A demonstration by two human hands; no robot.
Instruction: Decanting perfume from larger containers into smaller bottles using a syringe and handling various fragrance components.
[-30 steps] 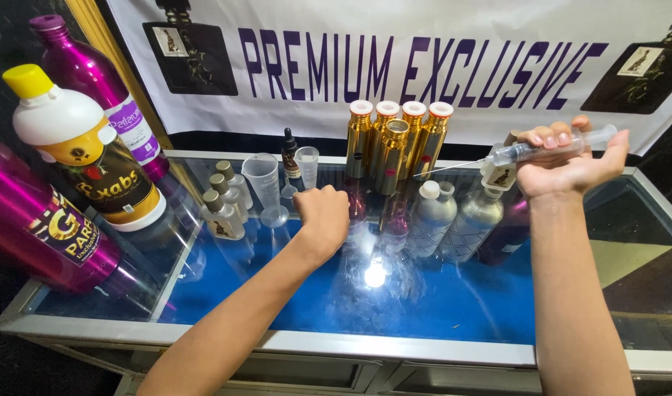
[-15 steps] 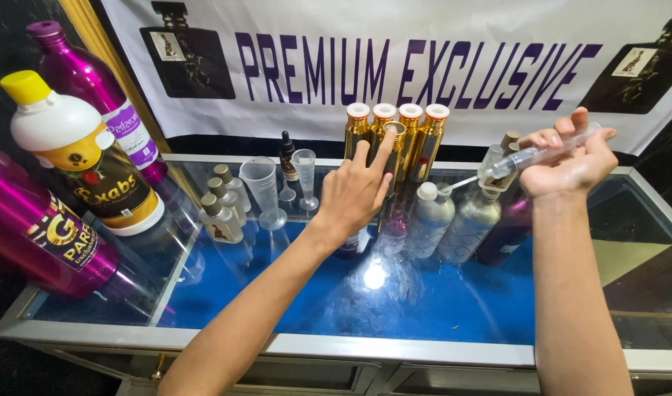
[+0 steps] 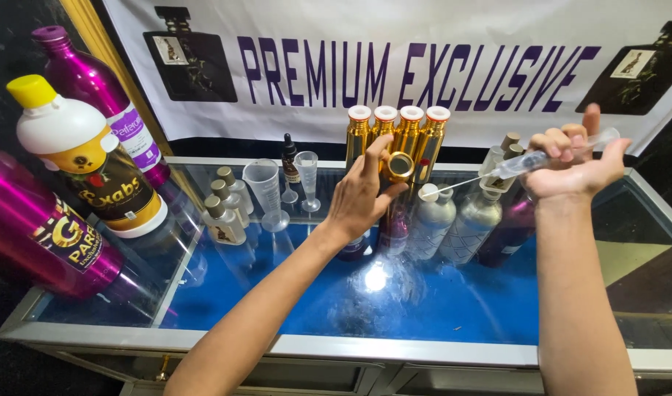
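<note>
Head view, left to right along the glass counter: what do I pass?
Magenta bottles → white bottle with yellow cap → small capped vials → measuring cup → left hand at the gold bottles → silver bottles → right hand holding the syringe.

A glass-topped counter carries gold bottles, measuring cups, small vials and silver bottles.

I log a glass worktop over blue lining. At left: magenta metal bottles, a white bottle with yellow cap, three small capped vials. Clear measuring cups stand beside a dark dropper bottle. A white banner hangs behind.
</note>
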